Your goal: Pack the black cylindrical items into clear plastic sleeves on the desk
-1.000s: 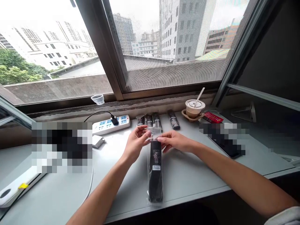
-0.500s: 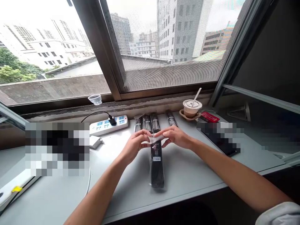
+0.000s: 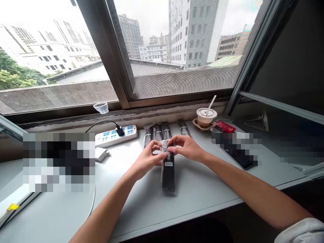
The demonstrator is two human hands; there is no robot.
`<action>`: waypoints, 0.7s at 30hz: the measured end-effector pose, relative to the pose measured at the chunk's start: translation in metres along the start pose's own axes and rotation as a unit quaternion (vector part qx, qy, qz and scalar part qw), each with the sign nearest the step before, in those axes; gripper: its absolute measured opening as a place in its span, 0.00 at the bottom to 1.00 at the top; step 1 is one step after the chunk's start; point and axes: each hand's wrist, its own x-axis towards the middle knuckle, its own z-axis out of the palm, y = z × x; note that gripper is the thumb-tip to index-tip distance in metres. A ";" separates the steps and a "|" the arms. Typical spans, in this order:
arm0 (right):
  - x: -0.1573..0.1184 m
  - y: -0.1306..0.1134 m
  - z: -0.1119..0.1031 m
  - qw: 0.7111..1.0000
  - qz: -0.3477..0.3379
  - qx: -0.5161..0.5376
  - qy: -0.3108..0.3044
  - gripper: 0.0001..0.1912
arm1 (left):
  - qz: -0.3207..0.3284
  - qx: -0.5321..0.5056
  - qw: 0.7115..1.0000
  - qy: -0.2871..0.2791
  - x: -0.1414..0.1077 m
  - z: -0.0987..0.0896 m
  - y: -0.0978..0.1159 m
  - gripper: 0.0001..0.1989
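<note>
A clear plastic bag (image 3: 168,179) holds a long black item with a white barcode label. It stands in front of me over the desk, and I cannot tell its exact kind. My left hand (image 3: 151,156) grips the bag's upper left side, thumb across the front near the label. From the right, my right hand (image 3: 186,147) pinches the bag's top end between thumb and fingers. Several similar bagged black items (image 3: 158,131) lie in a row behind my hands, and another bagged black item (image 3: 184,129) lies to their right.
A white power strip (image 3: 115,135) with a black plug, and a white charger (image 3: 101,154), are on the left. A drink cup (image 3: 206,116) with a straw sits in a cardboard holder (image 3: 202,128). Nearby are a red packet (image 3: 224,127) and a dark tablet-like object (image 3: 239,156). The desk edge (image 3: 177,216) is nearest me.
The left thumb has moved down over the bag's front, and the right fingers have shifted onto its top. The bag's lower end has risen slightly in view.
</note>
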 end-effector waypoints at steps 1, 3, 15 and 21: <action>0.000 0.000 -0.001 1.000 -0.007 -0.013 0.009 0.15 | -0.006 0.005 1.000 0.001 0.000 0.001 0.000 0.23; 0.001 0.002 -0.001 0.999 -0.019 -0.032 0.018 0.14 | -0.011 0.011 1.000 0.012 0.000 0.002 -0.001 0.24; 0.007 0.000 -0.014 0.979 -0.077 -0.104 0.157 0.21 | 0.043 0.091 0.992 0.081 0.028 0.004 0.011 0.21; 0.002 -0.002 -0.018 0.944 -0.119 -0.298 0.074 0.12 | 0.041 0.313 0.941 0.120 0.118 0.013 0.033 0.08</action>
